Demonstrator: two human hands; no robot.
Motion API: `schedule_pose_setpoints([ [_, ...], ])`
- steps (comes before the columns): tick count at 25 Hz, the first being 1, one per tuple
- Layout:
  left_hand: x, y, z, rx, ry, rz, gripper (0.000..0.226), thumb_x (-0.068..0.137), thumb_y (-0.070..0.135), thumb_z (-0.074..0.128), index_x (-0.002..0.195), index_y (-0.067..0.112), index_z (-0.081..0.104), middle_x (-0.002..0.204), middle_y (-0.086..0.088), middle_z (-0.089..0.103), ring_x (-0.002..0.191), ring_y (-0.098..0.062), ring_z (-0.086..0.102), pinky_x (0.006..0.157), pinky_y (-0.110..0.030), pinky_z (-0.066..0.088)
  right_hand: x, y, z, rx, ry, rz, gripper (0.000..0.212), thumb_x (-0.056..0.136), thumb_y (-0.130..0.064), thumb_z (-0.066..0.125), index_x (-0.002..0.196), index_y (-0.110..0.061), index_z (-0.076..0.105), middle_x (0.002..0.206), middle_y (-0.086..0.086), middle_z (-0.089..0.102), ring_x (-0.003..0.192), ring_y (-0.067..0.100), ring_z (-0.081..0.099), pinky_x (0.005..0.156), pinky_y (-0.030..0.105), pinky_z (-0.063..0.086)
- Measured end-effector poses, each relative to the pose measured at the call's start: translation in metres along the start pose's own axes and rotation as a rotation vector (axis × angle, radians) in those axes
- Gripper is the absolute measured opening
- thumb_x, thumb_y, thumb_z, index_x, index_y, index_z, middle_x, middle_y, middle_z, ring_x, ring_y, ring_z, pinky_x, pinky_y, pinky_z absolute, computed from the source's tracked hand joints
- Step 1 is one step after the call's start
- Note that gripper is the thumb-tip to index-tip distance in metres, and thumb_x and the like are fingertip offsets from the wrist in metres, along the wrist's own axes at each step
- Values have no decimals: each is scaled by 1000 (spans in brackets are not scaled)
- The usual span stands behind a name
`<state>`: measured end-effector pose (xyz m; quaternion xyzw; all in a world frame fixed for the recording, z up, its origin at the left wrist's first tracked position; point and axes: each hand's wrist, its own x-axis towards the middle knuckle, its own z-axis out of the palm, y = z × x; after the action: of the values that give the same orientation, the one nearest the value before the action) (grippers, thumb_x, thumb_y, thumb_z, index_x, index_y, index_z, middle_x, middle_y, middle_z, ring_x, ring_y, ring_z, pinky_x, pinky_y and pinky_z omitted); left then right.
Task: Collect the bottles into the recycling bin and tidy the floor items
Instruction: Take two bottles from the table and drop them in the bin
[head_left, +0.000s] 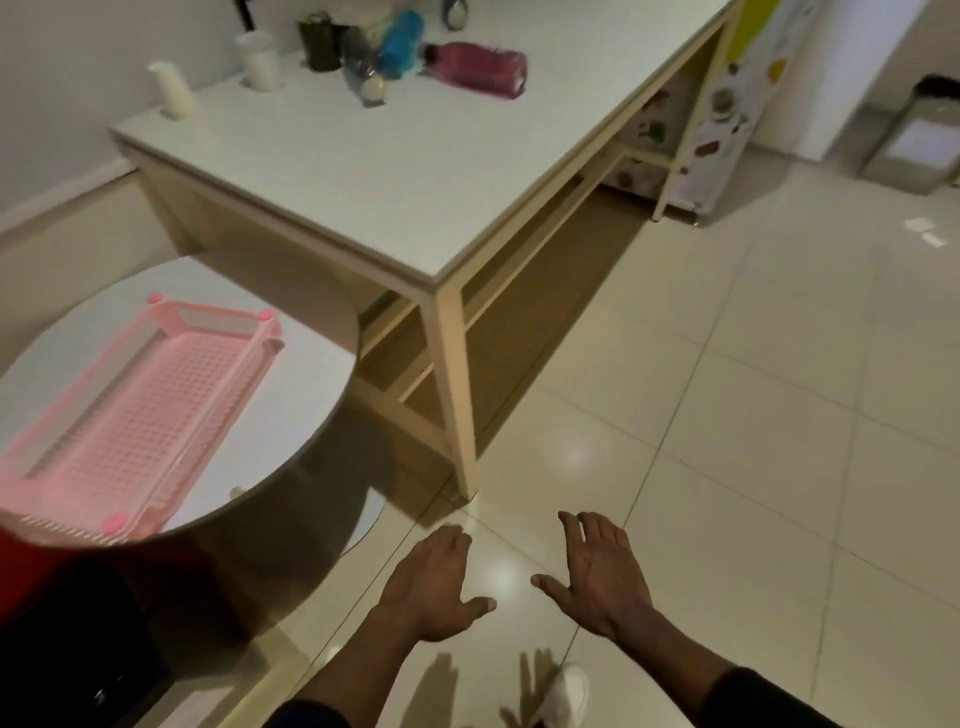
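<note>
Several bottles lie or stand at the far end of the white rectangular table (363, 171): a magenta bottle (475, 67) on its side, a blue bottle (400, 44), a clear bottle (361, 67), a dark one (317, 41) and two white ones (174, 88) (260, 60). An empty pink slatted basket (140, 410) sits on the round grey table (291, 395) at the left. My left hand (434, 587) and my right hand (600, 577) hover low over the floor tiles, palms down, fingers spread, holding nothing.
A metal bin (914, 135) stands at the far right by the wall. Small white paper scraps (927, 231) lie on the floor near it. A patterned cabinet (727, 104) stands behind the table's right end. My white shoe (563, 696) shows at the bottom.
</note>
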<state>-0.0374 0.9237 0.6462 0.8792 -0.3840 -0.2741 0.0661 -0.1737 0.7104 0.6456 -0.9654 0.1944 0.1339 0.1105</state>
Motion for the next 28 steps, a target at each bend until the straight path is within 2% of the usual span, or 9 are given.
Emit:
schedule_pose_setpoints([
  [5, 73, 72, -25, 71, 42, 145, 112, 87, 78, 53, 166, 12, 7, 175, -7, 1, 162, -23, 0, 129, -37, 9, 17, 86, -34, 67, 58, 87, 101, 86, -83, 34, 159, -13, 24, 157, 13, 37, 146, 33, 32, 122, 43, 25],
  [9, 123, 116, -51, 118, 103, 256, 122, 82, 89, 45, 166, 14, 1, 175, -4, -10, 161, -20, -10, 124, -31, -6, 41, 139, -60, 107, 128, 147, 102, 87, -84, 32, 161, -14, 19, 164, 13, 28, 153, 31, 22, 126, 42, 19],
  [14, 190, 149, -88, 154, 180, 352, 128, 77, 100, 33, 166, 18, -9, 171, 3, -25, 157, -13, -25, 118, -28, -20, 88, 185, -95, 146, 251, 210, 99, 86, -84, 33, 159, -18, 23, 161, 9, 33, 150, 27, 27, 124, 39, 23],
  [20, 311, 173, -165, 219, 241, 408, 127, 79, 100, 28, 165, 16, -10, 170, 0, -29, 153, -14, -31, 117, -29, -24, 190, 232, -168, 141, 331, 228, 100, 86, -84, 37, 160, -19, 22, 165, 11, 27, 154, 29, 22, 125, 40, 20],
  [22, 346, 180, -194, 261, 258, 411, 125, 80, 99, 25, 165, 15, -10, 170, -2, -28, 155, -18, -27, 127, -37, -13, 217, 241, -198, 137, 355, 220, 100, 87, -84, 37, 161, -18, 21, 166, 12, 25, 155, 29, 20, 126, 40, 19],
  [24, 385, 185, -229, 320, 311, 423, 123, 83, 97, 23, 165, 12, -8, 171, -7, -24, 158, -24, -21, 130, -44, -4, 250, 253, -229, 110, 380, 211, 100, 88, -82, 38, 161, -16, 20, 167, 14, 24, 155, 30, 20, 126, 41, 18],
  [28, 446, 202, -298, 371, 454, 429, 119, 86, 95, 23, 165, 9, 1, 173, -10, -12, 158, -23, -16, 120, -38, -16, 309, 282, -291, 146, 462, 198, 97, 87, -77, 51, 158, -17, 25, 165, 14, 27, 152, 31, 23, 124, 43, 23],
])
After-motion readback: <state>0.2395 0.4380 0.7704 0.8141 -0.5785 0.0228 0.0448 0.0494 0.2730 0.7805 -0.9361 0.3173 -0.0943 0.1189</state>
